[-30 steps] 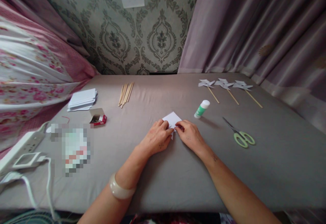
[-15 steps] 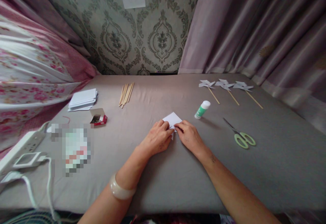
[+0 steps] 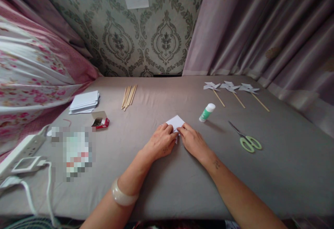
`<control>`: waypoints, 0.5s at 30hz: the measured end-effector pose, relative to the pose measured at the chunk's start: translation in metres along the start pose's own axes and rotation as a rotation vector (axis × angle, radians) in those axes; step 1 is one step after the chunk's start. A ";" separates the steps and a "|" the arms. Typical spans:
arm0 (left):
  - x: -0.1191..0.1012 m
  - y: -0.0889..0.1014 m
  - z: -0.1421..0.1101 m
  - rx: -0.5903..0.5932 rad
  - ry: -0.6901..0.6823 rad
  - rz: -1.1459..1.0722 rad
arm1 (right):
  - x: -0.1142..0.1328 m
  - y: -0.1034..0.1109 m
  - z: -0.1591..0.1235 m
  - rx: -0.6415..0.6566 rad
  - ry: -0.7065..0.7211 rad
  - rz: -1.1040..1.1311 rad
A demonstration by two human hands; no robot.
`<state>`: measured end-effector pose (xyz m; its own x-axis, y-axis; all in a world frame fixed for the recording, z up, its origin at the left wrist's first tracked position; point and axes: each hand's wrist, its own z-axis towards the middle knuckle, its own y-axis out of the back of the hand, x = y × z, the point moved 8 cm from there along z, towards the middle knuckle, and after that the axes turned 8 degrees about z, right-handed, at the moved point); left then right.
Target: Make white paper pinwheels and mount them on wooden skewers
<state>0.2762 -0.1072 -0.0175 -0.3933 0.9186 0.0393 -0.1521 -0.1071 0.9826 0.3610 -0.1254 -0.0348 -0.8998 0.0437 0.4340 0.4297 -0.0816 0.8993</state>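
Observation:
A small white sheet of paper (image 3: pixel 176 122) lies on the grey cloth in front of me, one corner pointing away and its near part folded or cut into points. My left hand (image 3: pixel 163 140) presses on its left and near side, fingers curled together. From the right, my right hand (image 3: pixel 192 138) pinches the paper's near right edge, fingertips close to the left ones. The fingers hide much of the near half. A glue stick (image 3: pixel 207 112) with a white cap stands right of the paper, and green-handled scissors (image 3: pixel 245 138) lie farther right.
Three paper pinwheels on sticks (image 3: pixel 229 87) lie at the back right. Several loose wooden sticks (image 3: pixel 128 97), a stack of white paper (image 3: pixel 84 102) and an open red box of small metal pieces (image 3: pixel 100 121) are at left. A power strip (image 3: pixel 22 152) with cables borders the left edge.
My right hand has shifted slightly to the left and rolled over, its fingers pressing lower on the paper's edge. The left hand stays in place.

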 end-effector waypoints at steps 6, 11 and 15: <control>-0.001 0.003 0.001 0.012 0.003 0.009 | 0.005 -0.005 0.004 0.049 0.011 -0.095; -0.002 0.004 0.001 0.007 0.004 0.020 | 0.005 -0.003 0.004 0.043 -0.002 -0.094; -0.003 0.002 0.001 -0.001 -0.008 0.042 | 0.001 0.001 0.003 0.006 0.032 0.005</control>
<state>0.2784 -0.1097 -0.0154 -0.3923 0.9162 0.0817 -0.1364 -0.1458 0.9799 0.3609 -0.1222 -0.0332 -0.8995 0.0118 0.4367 0.4347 -0.0757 0.8974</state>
